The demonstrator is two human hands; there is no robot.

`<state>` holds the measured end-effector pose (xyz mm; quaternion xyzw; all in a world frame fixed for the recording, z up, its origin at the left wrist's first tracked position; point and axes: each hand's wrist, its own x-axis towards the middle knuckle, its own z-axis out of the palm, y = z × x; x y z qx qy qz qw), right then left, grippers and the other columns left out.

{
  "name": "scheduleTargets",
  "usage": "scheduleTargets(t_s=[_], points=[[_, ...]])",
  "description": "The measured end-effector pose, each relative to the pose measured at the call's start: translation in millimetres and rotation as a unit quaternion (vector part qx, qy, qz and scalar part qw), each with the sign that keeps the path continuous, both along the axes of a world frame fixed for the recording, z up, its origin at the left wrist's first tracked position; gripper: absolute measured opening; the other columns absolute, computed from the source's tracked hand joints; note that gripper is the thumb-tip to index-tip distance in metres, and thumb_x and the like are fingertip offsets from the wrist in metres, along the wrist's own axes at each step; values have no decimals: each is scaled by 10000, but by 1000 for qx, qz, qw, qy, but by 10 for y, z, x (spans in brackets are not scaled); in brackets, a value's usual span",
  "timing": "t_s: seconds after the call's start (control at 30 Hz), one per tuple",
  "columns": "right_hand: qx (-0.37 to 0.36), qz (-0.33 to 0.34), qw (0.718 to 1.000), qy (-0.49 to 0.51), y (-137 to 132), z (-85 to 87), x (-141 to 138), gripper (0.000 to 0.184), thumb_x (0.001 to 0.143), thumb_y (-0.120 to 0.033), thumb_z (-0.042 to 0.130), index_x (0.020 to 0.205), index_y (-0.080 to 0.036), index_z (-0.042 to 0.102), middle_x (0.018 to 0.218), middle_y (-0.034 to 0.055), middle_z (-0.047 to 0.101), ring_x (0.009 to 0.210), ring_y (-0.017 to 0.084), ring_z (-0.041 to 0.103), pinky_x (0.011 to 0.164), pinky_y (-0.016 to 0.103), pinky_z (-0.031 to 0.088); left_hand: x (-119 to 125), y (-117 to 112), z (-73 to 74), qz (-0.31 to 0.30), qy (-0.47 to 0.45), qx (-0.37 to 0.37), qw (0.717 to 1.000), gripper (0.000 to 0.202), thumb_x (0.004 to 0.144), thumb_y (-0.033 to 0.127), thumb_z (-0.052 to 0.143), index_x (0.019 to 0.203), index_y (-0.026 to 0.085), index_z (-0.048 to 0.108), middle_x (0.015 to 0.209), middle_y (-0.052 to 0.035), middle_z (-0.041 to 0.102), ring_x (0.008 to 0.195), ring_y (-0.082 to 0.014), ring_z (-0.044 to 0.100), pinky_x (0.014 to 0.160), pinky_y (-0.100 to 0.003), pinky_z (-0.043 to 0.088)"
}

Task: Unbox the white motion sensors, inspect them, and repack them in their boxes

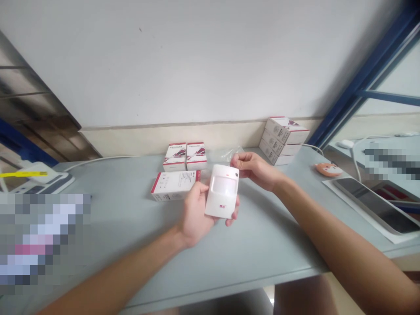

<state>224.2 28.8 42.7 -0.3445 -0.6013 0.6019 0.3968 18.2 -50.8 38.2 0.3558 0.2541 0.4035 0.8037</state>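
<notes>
A white motion sensor [222, 206] with a curved pale window and small red lettering lies in my left hand [198, 216], its front tilted up toward me. The thumb is at its left edge and fingertips come round its lower right side. Beside the sensor's top right corner is my right hand [254, 168], thumb and fingers pinched together; what they hold, if anything, is too small to make out. Behind that hand lies a clear plastic bag [229, 154]. Close to the left of the sensor, a red and white box [175, 183] rests on its side.
Two small boxes [185, 156] stand at the back of the grey table [249, 253]. Several similar boxes [284, 139] are stacked by the wall. A phone [377, 205] lies on the right, near an orange animal-faced case [328, 169]. At the left is a power strip [42, 179].
</notes>
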Motion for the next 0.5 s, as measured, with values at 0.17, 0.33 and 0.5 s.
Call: scheduleTargets(t_s=[0.17,0.33,0.5], points=[[8,-97,993,62,96,-1,48,450,784,-502,852,646,-219,531,684,-32,398,607,128,246,559,316,199,65,-28,-99,-35,27,-24,999,484,1030,492,323,958,156,663,751,-102,679,587,-222,634,520,-309,427],[70,-251,954,148,218,178,389,478,728,-552,887,722,-262,508,692,-29,406,565,133,263,493,321,213,58,-27,-201,-115,84,-31,989,668,1052,673,290,943,138,674,779,-102,690,587,-191,651,498,-274,403],[111,-277,943,147,189,361,586,509,832,-669,797,726,-276,491,664,-21,421,527,139,295,461,344,248,17,22,-158,-158,106,25,981,711,1061,682,255,946,128,686,749,-106,684,568,-190,651,484,-273,373]])
